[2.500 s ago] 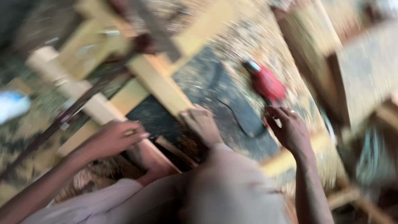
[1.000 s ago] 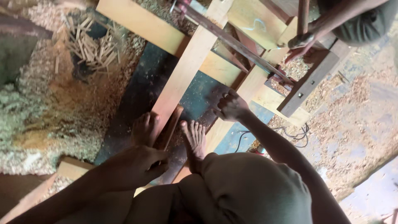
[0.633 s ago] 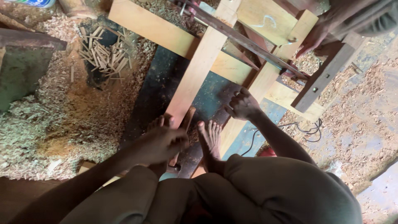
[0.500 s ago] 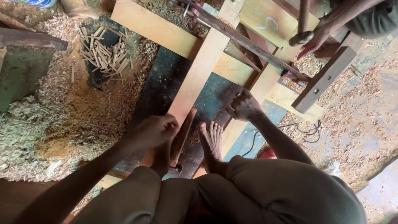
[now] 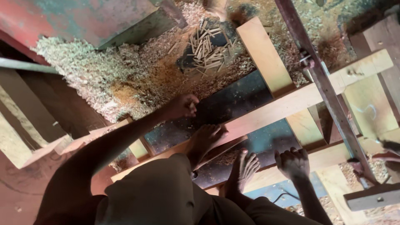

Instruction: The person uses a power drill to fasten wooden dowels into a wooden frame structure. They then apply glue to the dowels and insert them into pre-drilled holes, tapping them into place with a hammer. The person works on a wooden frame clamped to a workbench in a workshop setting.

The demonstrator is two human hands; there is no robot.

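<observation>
Sawdust-covered workshop floor (image 5: 125, 83), with a pale wooden frame (image 5: 291, 100) lying flat across it.

Beyond the frame sits a heap of shavings and, by its far rail, a small pile of short wooden pegs (image 5: 210, 50). A long metal bar clamp (image 5: 329, 96) crosses the frame's right side. My 2 bare feet press on the frame's near rails. My left hand (image 5: 181, 107) hovers just off the frame's left edge, fingers curled loosely together, holding nothing I can make out. My right hand (image 5: 293, 162) rests on the near rail, fingers bent down onto the wood.

The person has 2 bare arms, 2 bare feet, and wears olive-brown trousers, creased at the knees.
</observation>
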